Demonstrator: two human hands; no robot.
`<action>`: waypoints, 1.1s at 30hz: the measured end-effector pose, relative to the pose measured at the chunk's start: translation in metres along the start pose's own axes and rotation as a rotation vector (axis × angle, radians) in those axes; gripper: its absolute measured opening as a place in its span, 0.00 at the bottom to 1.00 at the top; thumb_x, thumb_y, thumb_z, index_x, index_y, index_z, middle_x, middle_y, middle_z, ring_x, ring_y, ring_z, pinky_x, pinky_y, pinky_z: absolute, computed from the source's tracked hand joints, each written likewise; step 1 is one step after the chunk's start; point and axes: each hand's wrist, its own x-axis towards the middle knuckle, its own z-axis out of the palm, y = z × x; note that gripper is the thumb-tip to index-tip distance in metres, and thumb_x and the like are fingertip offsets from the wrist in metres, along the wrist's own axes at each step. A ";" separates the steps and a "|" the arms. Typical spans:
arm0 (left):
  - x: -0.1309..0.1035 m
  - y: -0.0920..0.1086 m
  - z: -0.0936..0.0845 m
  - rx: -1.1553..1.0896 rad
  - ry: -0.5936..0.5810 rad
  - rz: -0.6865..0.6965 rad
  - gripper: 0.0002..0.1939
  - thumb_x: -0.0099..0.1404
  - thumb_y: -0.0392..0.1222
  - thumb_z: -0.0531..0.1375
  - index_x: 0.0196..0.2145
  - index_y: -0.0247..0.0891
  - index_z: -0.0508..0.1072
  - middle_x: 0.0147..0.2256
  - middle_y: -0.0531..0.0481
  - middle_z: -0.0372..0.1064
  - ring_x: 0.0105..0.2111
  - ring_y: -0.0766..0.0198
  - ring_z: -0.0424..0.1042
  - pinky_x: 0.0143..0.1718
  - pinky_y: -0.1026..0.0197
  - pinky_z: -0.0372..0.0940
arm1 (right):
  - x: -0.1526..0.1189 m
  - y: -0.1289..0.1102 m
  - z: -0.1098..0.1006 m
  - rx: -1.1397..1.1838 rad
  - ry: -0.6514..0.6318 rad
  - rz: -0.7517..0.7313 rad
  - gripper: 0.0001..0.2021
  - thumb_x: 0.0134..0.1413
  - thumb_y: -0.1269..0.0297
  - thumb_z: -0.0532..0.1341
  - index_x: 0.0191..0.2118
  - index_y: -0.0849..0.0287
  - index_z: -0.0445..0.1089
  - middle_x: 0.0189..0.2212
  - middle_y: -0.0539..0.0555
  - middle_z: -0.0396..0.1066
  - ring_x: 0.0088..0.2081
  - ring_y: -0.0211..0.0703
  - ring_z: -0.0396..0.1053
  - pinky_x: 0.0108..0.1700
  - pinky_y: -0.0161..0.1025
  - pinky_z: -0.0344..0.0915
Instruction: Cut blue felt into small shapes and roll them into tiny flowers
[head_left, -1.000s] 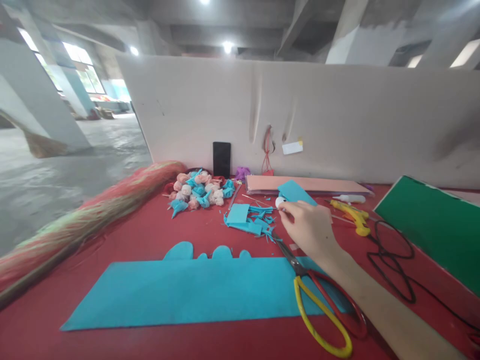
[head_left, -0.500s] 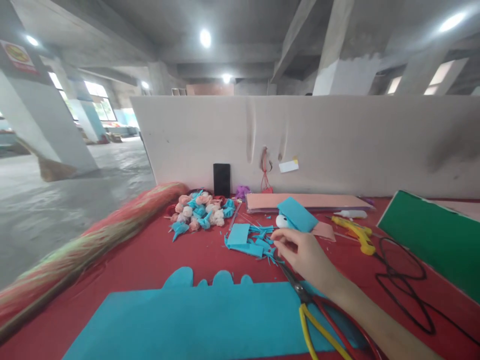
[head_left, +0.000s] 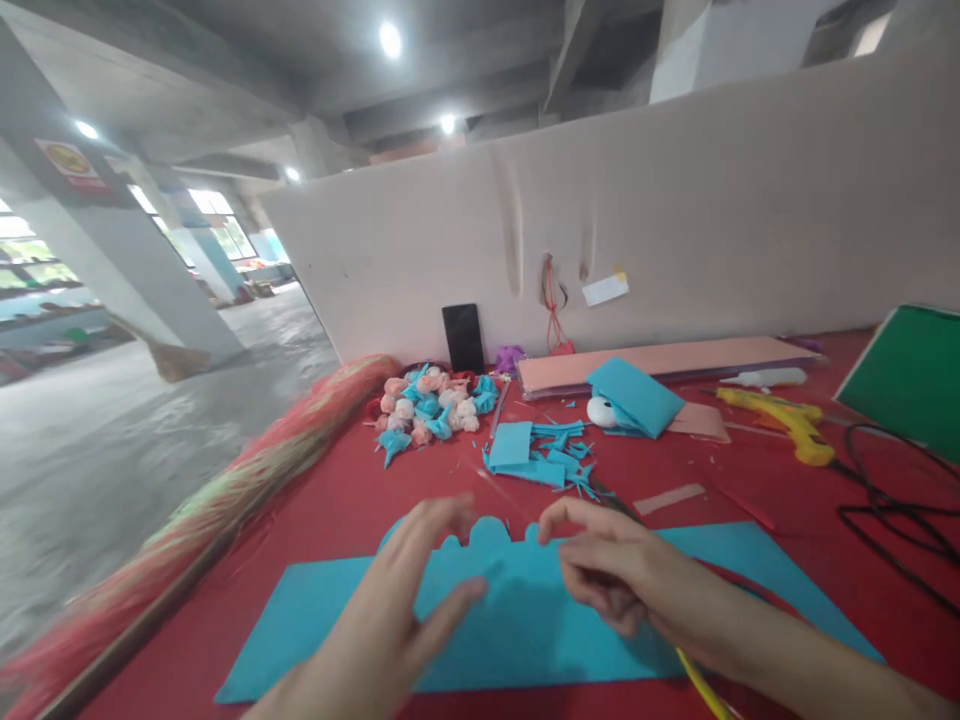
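Note:
My left hand, somewhat blurred, hovers over the left half of a wide blue sheet. Its thumb and fingers are apart, with nothing in them. Over the right half is my right hand, fingers loosely bent, index finger apart from the others; I see nothing held. Beneath that hand and forearm lie scissors, mostly hidden, with part of a yellow and a red handle showing. Rounded blue shapes stick out past the sheet's far edge. Blue cut pieces and scraps lie beyond.
Small fabric-like flowers are heaped at the back left. A black phone-like slab leans on the partition. A yellow glue gun with a black cord lies right, near a green board. Reddish fringed material edges the table left.
My left hand has come into view over the blue sheet. My right hand has drawn back from the blue scraps toward me, above the scissors. The view has tilted and shifted.

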 end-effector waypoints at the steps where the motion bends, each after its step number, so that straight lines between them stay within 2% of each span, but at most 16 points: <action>1: 0.011 0.000 0.004 -0.091 -0.022 -0.036 0.13 0.62 0.45 0.57 0.45 0.44 0.67 0.40 0.49 0.70 0.36 0.62 0.71 0.40 0.58 0.68 | 0.000 0.004 0.002 -0.020 -0.015 0.012 0.08 0.51 0.62 0.51 0.37 0.56 0.59 0.14 0.40 0.53 0.13 0.29 0.42 0.14 0.28 0.41; 4: 0.033 -0.003 0.010 -0.388 -0.045 -0.181 0.08 0.61 0.42 0.58 0.39 0.42 0.70 0.27 0.54 0.71 0.25 0.66 0.72 0.31 0.63 0.69 | 0.001 0.012 0.005 -0.090 -0.027 -0.016 0.07 0.51 0.66 0.51 0.37 0.57 0.62 0.13 0.40 0.52 0.14 0.30 0.45 0.16 0.29 0.44; 6: 0.036 -0.005 0.012 -0.469 -0.040 -0.259 0.05 0.61 0.41 0.57 0.32 0.39 0.73 0.22 0.55 0.71 0.21 0.67 0.71 0.28 0.64 0.68 | 0.001 0.014 0.003 -0.126 -0.025 -0.052 0.07 0.53 0.67 0.50 0.36 0.58 0.62 0.14 0.41 0.52 0.16 0.30 0.46 0.18 0.29 0.45; 9: 0.031 -0.005 0.017 -0.514 -0.108 -0.334 0.06 0.59 0.39 0.59 0.28 0.36 0.75 0.21 0.53 0.74 0.21 0.65 0.74 0.28 0.65 0.69 | 0.001 0.012 0.003 -0.168 -0.036 -0.071 0.07 0.56 0.67 0.50 0.36 0.59 0.63 0.14 0.42 0.55 0.18 0.31 0.50 0.21 0.29 0.48; 12: 0.026 -0.002 0.019 -0.500 -0.256 -0.335 0.06 0.57 0.38 0.59 0.27 0.35 0.76 0.23 0.51 0.76 0.24 0.63 0.76 0.29 0.64 0.71 | 0.001 0.011 0.012 -0.224 -0.049 -0.057 0.07 0.59 0.66 0.50 0.39 0.58 0.63 0.15 0.42 0.57 0.18 0.30 0.50 0.21 0.29 0.48; 14: 0.026 -0.001 0.015 -0.443 -0.270 -0.274 0.06 0.58 0.37 0.59 0.27 0.35 0.76 0.23 0.52 0.76 0.24 0.63 0.76 0.29 0.65 0.71 | 0.002 0.011 0.020 -0.256 -0.043 -0.040 0.07 0.59 0.66 0.49 0.39 0.57 0.63 0.14 0.41 0.55 0.17 0.29 0.48 0.19 0.28 0.46; 15: 0.027 -0.001 0.011 -0.400 -0.223 -0.224 0.06 0.58 0.37 0.58 0.28 0.36 0.76 0.22 0.53 0.76 0.23 0.64 0.75 0.29 0.66 0.70 | 0.002 0.011 0.024 -0.264 -0.037 -0.032 0.07 0.59 0.66 0.49 0.38 0.57 0.62 0.14 0.40 0.54 0.16 0.29 0.47 0.18 0.27 0.45; 17: 0.030 -0.006 -0.002 -0.249 -0.059 -0.109 0.06 0.59 0.37 0.57 0.28 0.37 0.75 0.22 0.54 0.75 0.23 0.66 0.75 0.28 0.68 0.69 | 0.002 0.012 0.028 -0.255 -0.028 -0.011 0.06 0.59 0.66 0.48 0.36 0.57 0.61 0.12 0.40 0.53 0.14 0.28 0.46 0.16 0.26 0.45; 19: 0.033 -0.018 -0.014 0.009 0.046 0.015 0.08 0.62 0.37 0.55 0.30 0.37 0.74 0.22 0.54 0.75 0.23 0.67 0.73 0.24 0.70 0.67 | 0.005 0.015 0.026 -0.243 -0.023 0.005 0.05 0.59 0.65 0.48 0.37 0.57 0.59 0.12 0.39 0.55 0.12 0.27 0.46 0.14 0.25 0.45; 21: 0.035 -0.037 -0.020 0.356 -0.002 0.187 0.08 0.63 0.38 0.55 0.32 0.37 0.73 0.24 0.52 0.75 0.24 0.67 0.73 0.24 0.69 0.66 | 0.010 0.021 0.022 -0.228 -0.030 0.027 0.05 0.59 0.64 0.47 0.37 0.57 0.58 0.12 0.40 0.59 0.10 0.27 0.47 0.12 0.25 0.45; 22: 0.035 -0.047 -0.020 0.409 -0.031 0.218 0.08 0.63 0.38 0.55 0.31 0.36 0.74 0.26 0.51 0.75 0.25 0.66 0.73 0.26 0.68 0.66 | 0.013 0.025 0.020 -0.217 -0.039 0.045 0.05 0.58 0.64 0.47 0.37 0.57 0.58 0.12 0.41 0.61 0.09 0.27 0.49 0.12 0.25 0.46; 25: 0.032 -0.074 -0.013 0.503 -0.099 0.275 0.07 0.62 0.38 0.56 0.34 0.38 0.75 0.31 0.48 0.74 0.32 0.62 0.71 0.34 0.62 0.66 | 0.026 0.041 0.016 -0.181 -0.053 0.098 0.05 0.57 0.65 0.46 0.35 0.58 0.56 0.12 0.42 0.62 0.08 0.29 0.53 0.11 0.26 0.49; 27: 0.030 -0.085 -0.008 0.560 -0.128 0.292 0.08 0.62 0.38 0.56 0.37 0.38 0.75 0.34 0.47 0.72 0.35 0.59 0.70 0.37 0.58 0.65 | 0.032 0.051 0.017 -0.168 -0.041 0.110 0.04 0.56 0.66 0.46 0.34 0.57 0.55 0.11 0.42 0.62 0.08 0.30 0.53 0.10 0.25 0.48; 33: 0.029 -0.096 -0.004 0.635 -0.188 0.345 0.10 0.64 0.38 0.54 0.40 0.42 0.74 0.35 0.47 0.70 0.37 0.59 0.66 0.40 0.55 0.62 | 0.037 0.061 0.020 -0.180 0.002 0.103 0.04 0.57 0.68 0.46 0.32 0.57 0.55 0.12 0.41 0.61 0.08 0.28 0.53 0.10 0.25 0.48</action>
